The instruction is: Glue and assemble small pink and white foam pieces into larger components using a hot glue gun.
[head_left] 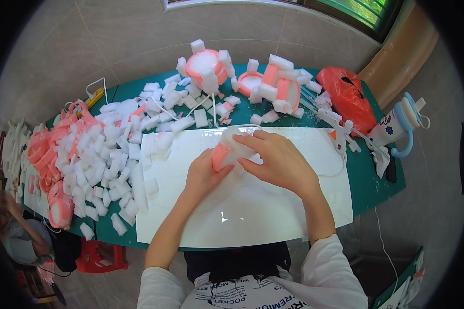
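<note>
Head view: fingers (250, 141) hold foam (238, 151); white blocks (97, 159) left, glue gun (339, 130) right.

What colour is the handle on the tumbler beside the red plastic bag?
The handle is light blue, as the head view shows.

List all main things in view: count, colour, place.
Table: one, green, centre
Glossy board: one, white, on table
Rectangular foam blocks: many, white, table left and back
Looped pieces: many, pink, table left
Round foam pieces: several, pink-white, table back
Plastic bag: one, red, back right
Glue gun: one, white-orange, board's far right
Handled bottle: one, white-blue, right
Plastic stool: one, red, lower left
Window: one, dark-framed, top right
Co-worker: one, grey clothing, left edge
Held foam piece: one, pink-white, over board
Left hand, right hand: two, bare, holding it
</note>
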Demonstrator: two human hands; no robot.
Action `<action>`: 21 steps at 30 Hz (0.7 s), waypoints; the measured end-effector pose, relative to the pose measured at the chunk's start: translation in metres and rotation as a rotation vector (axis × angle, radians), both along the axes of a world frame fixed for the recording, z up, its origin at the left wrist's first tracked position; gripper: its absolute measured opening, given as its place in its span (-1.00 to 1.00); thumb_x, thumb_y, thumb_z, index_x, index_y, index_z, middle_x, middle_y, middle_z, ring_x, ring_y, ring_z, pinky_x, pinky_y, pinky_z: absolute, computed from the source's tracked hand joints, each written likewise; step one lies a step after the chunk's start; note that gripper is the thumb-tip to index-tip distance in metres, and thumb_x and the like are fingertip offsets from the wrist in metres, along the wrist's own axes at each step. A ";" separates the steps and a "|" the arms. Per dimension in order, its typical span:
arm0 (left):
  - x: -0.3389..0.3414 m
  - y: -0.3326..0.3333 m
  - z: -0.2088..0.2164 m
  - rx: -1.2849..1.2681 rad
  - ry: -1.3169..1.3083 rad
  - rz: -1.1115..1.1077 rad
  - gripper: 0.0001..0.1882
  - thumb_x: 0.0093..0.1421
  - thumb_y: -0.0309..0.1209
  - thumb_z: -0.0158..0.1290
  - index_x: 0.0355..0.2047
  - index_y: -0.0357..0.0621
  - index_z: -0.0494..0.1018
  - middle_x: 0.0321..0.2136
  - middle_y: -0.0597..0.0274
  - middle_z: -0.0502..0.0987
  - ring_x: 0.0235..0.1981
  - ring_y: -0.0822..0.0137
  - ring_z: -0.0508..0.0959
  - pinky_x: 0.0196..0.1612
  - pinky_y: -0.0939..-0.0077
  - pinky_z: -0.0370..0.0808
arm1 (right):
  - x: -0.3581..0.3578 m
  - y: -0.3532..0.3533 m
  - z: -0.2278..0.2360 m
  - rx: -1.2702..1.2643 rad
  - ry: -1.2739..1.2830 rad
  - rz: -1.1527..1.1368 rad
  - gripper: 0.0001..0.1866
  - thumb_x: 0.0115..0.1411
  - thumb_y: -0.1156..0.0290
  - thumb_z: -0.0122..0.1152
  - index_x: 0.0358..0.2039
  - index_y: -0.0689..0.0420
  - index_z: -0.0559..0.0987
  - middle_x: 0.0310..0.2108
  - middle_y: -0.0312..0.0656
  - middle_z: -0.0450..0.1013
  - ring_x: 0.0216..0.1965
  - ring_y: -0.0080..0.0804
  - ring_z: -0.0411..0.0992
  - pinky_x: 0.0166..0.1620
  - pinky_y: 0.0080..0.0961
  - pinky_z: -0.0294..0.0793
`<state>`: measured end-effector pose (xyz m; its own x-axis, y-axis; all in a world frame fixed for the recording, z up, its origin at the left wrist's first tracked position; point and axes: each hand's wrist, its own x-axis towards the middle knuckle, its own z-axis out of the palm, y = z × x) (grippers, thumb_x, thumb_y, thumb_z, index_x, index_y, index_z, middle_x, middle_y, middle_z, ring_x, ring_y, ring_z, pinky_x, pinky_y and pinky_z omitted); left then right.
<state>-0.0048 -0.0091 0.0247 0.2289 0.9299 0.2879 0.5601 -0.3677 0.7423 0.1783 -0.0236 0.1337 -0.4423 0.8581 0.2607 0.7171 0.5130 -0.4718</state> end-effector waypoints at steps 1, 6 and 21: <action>0.000 0.000 0.000 0.003 -0.003 -0.002 -0.58 -0.11 -0.32 0.23 -0.22 -0.18 0.44 -0.40 0.14 0.49 -0.38 0.12 0.50 -0.32 0.36 0.43 | 0.000 0.000 0.000 0.007 0.002 0.002 -0.58 -0.01 0.34 0.20 -0.08 0.10 0.49 -0.31 -0.06 0.44 -0.34 -0.14 0.42 -0.24 -0.37 0.39; 0.001 0.000 0.001 0.018 0.005 -0.001 -0.59 -0.10 -0.32 0.23 -0.22 -0.17 0.44 -0.39 0.14 0.49 -0.37 0.12 0.50 -0.32 0.36 0.43 | 0.001 -0.001 -0.001 0.024 -0.003 -0.002 -0.58 -0.01 0.33 0.20 -0.09 0.10 0.49 -0.32 -0.06 0.44 -0.35 -0.16 0.42 -0.24 -0.38 0.39; 0.001 0.000 0.001 0.007 0.008 0.000 -0.58 -0.10 -0.31 0.23 -0.21 -0.16 0.44 -0.39 0.15 0.49 -0.38 0.12 0.50 -0.32 0.36 0.43 | 0.001 -0.001 -0.001 0.014 0.002 -0.004 -0.58 -0.01 0.33 0.19 -0.08 0.08 0.49 -0.32 -0.08 0.44 -0.32 -0.16 0.42 -0.23 -0.38 0.39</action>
